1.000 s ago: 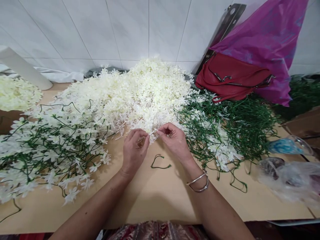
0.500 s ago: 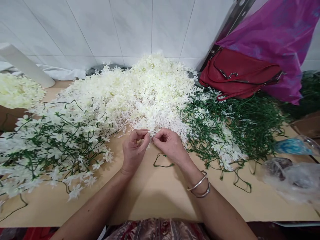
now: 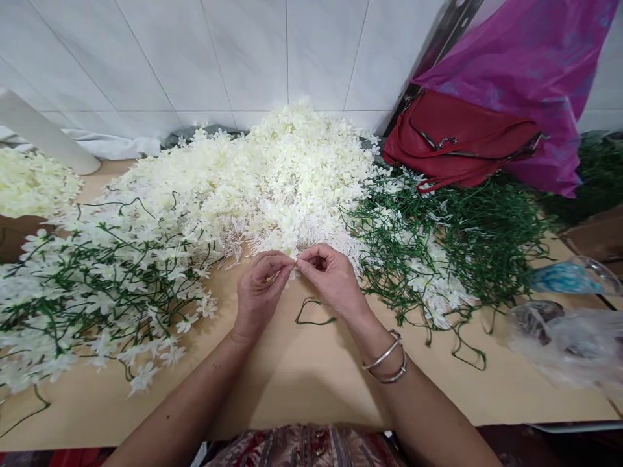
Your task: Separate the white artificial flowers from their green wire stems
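My left hand (image 3: 260,288) and my right hand (image 3: 331,279) meet fingertip to fingertip just above the table (image 3: 302,376), both pinched on a small white flower piece (image 3: 294,267) at the near edge of a big heap of loose cream flowers (image 3: 272,175). A short green stem (image 3: 314,311) lies on the table under my right hand. My right wrist wears silver bangles (image 3: 387,360).
Stems fitted with white flowers (image 3: 97,285) spread at the left. Bare green stems (image 3: 462,240) pile at the right, below a red handbag (image 3: 457,143) and a purple bag (image 3: 530,71). Clear plastic bags (image 3: 564,331) lie at the right edge. A tiled wall stands behind.
My hands drew closer together, from slightly apart to fingertips touching on the flower piece. The view shifted slightly.
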Motion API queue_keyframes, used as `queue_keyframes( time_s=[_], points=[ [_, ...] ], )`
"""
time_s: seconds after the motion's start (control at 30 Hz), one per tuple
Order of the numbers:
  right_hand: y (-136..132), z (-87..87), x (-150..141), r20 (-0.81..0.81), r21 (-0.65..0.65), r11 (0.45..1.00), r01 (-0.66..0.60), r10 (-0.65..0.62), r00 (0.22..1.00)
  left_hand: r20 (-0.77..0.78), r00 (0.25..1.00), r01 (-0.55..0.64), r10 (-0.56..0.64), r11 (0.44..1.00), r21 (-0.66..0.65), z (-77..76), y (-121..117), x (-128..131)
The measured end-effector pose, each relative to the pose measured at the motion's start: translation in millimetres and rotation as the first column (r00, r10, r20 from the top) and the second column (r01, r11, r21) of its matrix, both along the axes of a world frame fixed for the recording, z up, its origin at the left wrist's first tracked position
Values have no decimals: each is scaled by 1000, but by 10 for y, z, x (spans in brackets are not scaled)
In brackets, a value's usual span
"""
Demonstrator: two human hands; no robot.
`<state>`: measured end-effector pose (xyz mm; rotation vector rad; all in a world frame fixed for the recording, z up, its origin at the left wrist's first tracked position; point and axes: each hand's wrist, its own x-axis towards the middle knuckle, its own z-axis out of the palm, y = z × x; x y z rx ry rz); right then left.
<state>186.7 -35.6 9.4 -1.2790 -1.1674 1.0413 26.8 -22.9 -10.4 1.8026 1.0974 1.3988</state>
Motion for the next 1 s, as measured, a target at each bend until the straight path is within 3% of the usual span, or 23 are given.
queue_keyframes(
  time_s=[0.1,0.3,0.63,0.77,0.87,0.93,1.0],
  points=[
    [3,16,-2,-22,51,998,-22,23,999,119,992,42,-33,997,-70,-18,-12,13],
    [18,7,-36,-178,26,999,-28,32,983,276,961,75,-14,975,-209,-8,-31,42],
    [30,4,-45,-251,30,998,53,-44,967,257,966,79,-38,985,-151,11,-28,6],
    [75,-4,-10,-283,4,996,89,-84,956,193,981,39,-13,990,-135,27,-31,-18],
    [109,28,67,-266,16,991,131,-122,956,58,998,-19,20,1000,-19,70,-57,-23],
    [126,59,141,-243,39,986,162,-148,959,-67,998,28,-22,995,99,106,-88,-21],
    [140,84,223,-228,71,978,196,-176,958,-214,968,175,-134,968,182,135,-122,-18]
  ],
)
